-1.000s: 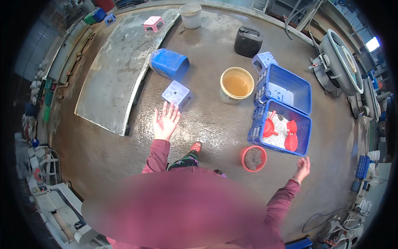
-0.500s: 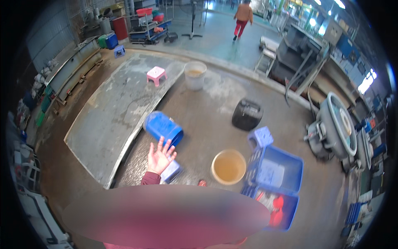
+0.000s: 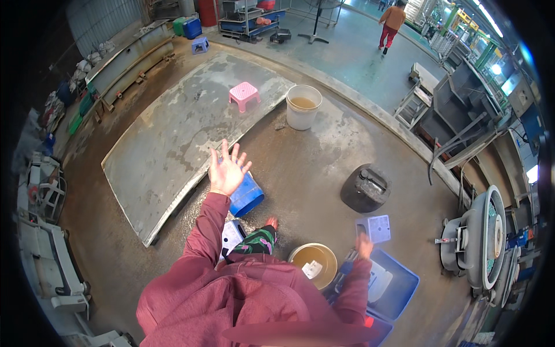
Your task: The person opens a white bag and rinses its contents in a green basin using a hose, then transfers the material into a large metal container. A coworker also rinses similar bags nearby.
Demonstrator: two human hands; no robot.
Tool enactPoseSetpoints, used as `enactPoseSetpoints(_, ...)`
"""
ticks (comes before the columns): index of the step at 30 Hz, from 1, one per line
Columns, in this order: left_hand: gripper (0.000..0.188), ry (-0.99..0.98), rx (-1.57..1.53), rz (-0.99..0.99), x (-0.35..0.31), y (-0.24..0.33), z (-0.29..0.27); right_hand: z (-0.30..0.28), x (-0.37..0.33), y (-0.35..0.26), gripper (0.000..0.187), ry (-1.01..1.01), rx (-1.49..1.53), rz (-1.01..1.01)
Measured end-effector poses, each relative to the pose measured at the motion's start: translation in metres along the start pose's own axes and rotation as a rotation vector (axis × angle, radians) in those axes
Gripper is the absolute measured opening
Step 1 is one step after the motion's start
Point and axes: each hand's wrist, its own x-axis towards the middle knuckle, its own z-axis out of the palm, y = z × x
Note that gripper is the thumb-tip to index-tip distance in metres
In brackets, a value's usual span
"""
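My left hand is held out palm up with its fingers spread and nothing in it. Behind it, a blue plastic container lies on its side on the wet floor. My right hand is smeared by motion; it is over the far-left edge of a blue crate, close to a pale purple stool. Left of that hand, a round bucket holds brownish liquid with a white piece in it. A white and blue stool is partly covered by my left sleeve.
A black jerrycan stands ahead on the right. Further off is a white bucket of murky liquid. A pink stool rests on a low grey slab. A round grey machine is at far right; a person walks in the background.
The view has shifted, and scene objects sit differently in it. My left hand reaches further up the picture, still spread. My right hand has come into view, and a white piece now shows in the bucket.
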Motion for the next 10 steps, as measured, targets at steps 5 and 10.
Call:
enactPoseSetpoints(5, 0.058, -0.018, -0.114, 0.044, 0.132, -0.009, 0.006, 0.057, 0.098, -0.110, 0.019, 0.059, 0.539, -0.151)
enactPoseSetpoints(10, 0.050, -0.181, -0.128, -0.117, 0.295, -0.032, 0.059, 0.080, 0.169, 0.006, 0.029, 0.090, -0.201, -0.129)
